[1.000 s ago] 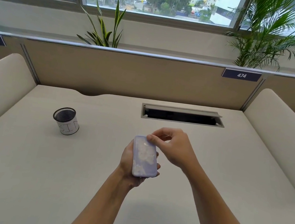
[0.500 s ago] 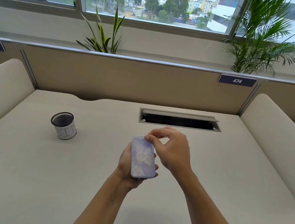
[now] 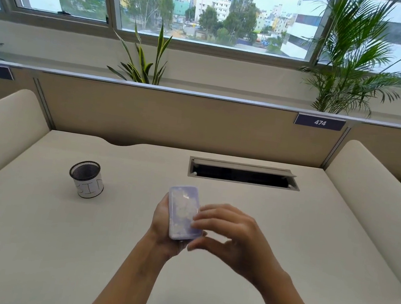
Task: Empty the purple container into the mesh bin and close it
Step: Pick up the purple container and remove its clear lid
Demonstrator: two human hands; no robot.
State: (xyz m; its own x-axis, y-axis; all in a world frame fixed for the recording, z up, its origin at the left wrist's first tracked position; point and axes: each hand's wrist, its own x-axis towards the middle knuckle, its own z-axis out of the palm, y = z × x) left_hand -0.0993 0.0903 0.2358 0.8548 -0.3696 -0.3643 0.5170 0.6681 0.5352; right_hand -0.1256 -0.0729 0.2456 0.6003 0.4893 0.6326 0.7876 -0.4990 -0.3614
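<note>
The purple container [image 3: 183,211] is a flat rounded box with a translucent lid and pale contents showing through. It lies lid-up in my left hand [image 3: 162,226], which grips it from below above the desk's middle. My right hand [image 3: 231,236] is at the box's near right edge, fingers spread and slightly blurred, fingertips touching the lid's side. The lid looks shut. The mesh bin [image 3: 86,179], a small black wire cup with a white paper band, stands upright on the desk to the left, well apart from both hands.
The cream desk [image 3: 52,247] has a cable slot [image 3: 242,174] with its flap raised at the back. Padded dividers [image 3: 1,129] flank both sides, and a partition with the tag 474 [image 3: 319,122] closes the far edge. Plants stand behind it.
My right hand has moved from the container's far top corner down to its near right edge. The view has shifted slightly; the container stays in my left hand.
</note>
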